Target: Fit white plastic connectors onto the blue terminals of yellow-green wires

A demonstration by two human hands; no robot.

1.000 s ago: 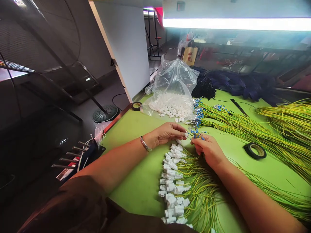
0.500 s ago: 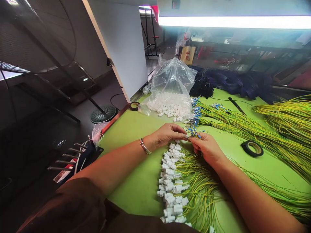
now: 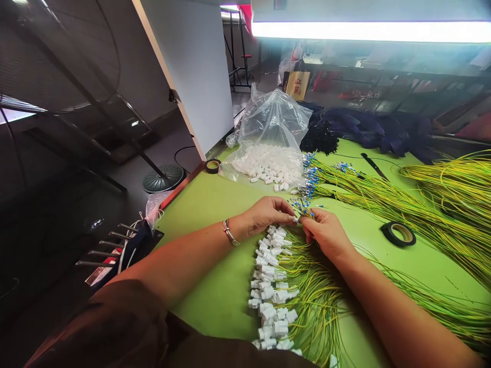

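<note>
My left hand pinches a small white connector housing between thumb and fingertips. Facing it, my right hand is closed on several yellow-green wires with blue-sleeved metal terminals fanning out above the fingers. The fingertips of both hands nearly meet at the housing; how deep a wire sits in it is hidden. Just below the hands runs a long row of white connector housings fitted on yellow-green wires.
Beyond my hands, a clear plastic bag holds loose white housings. Bundled yellow-green wires lie to the right, near a roll of black tape. Another tape roll is by the left table edge. Dark wires are piled at the back.
My left hand has shifted slightly down and right, bringing the housing closer to my right fingertips. My right hand stays nearly still, its terminals tilting slightly.
</note>
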